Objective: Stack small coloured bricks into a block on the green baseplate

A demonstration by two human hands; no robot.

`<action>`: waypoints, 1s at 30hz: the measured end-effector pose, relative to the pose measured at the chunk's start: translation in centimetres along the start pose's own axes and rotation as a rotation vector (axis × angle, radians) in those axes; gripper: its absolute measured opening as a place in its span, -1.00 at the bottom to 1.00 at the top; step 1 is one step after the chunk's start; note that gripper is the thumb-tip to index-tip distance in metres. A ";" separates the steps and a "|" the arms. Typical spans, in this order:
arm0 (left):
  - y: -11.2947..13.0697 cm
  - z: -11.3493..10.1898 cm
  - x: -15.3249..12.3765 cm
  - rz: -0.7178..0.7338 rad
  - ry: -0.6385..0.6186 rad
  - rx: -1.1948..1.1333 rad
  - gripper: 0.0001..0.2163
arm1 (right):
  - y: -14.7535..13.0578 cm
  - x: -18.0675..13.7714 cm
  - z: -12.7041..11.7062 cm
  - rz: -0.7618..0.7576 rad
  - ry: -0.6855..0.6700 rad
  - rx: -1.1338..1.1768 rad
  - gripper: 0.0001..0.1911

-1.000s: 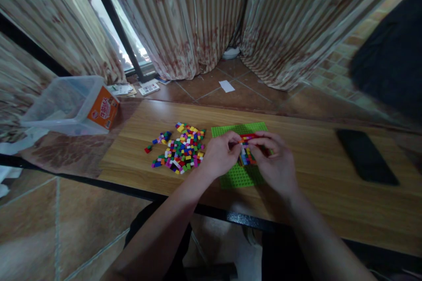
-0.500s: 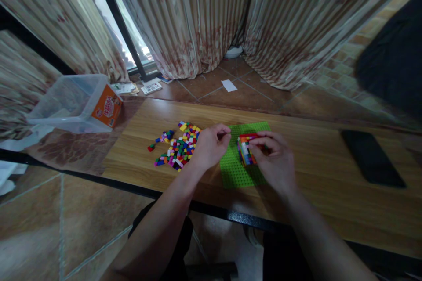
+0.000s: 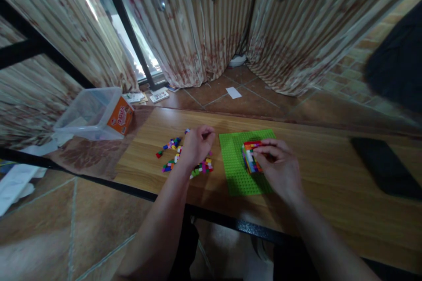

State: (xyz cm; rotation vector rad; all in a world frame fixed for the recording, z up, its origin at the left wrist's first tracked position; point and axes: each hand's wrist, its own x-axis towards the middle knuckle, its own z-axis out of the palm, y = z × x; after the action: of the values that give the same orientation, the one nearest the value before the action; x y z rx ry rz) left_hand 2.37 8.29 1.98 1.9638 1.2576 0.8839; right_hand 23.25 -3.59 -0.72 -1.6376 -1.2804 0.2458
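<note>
A hollow-looking structure of colourful toy bricks (image 3: 252,158) stands on the green studded baseplate (image 3: 234,175). My right hand (image 3: 280,164) is closed at its right side, thumb and fingers against the upper bricks; the fingers hide part of it. To the left, my left hand (image 3: 197,145) hovers over a pile of loose toy bricks (image 3: 205,167), covering much of it. Its fingers are curled and pinched together, and whatever may be between them is too small to tell.
The wooden table (image 3: 316,171) carries a black phone (image 3: 384,164) at the right. On its far left side stands a clear plastic bin (image 3: 90,112) with an orange label. Papers (image 3: 159,95) lie on the floor near the curtains (image 3: 198,35).
My left hand has shifted left, away from the baseplate and over the loose bricks. My right hand stays at the brick structure. The whole view has tilted slightly.
</note>
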 end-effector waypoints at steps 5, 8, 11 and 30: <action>-1.6 -2.4 0.5 -0.068 0.048 0.388 -0.83 | 0.3 -0.3 -0.1 -0.046 0.004 -0.027 -0.81; -1.6 -2.1 0.7 -0.079 0.014 0.503 -0.78 | 0.3 -0.4 -0.2 -0.061 -0.003 -0.046 -0.80; -1.4 -1.3 0.9 -0.002 -0.051 0.540 -0.72 | 0.4 -0.5 -0.3 -0.072 -0.017 -0.059 -0.80; -1.0 -1.7 1.4 -0.059 -0.227 0.676 -0.69 | 0.4 -0.5 -0.3 -0.088 -0.018 -0.117 -0.70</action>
State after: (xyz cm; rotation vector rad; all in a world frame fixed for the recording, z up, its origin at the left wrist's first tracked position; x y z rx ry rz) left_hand 0.94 10.21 2.46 2.4285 1.5982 0.1893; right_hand 23.46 -4.16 -1.07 -1.6756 -1.3999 0.1339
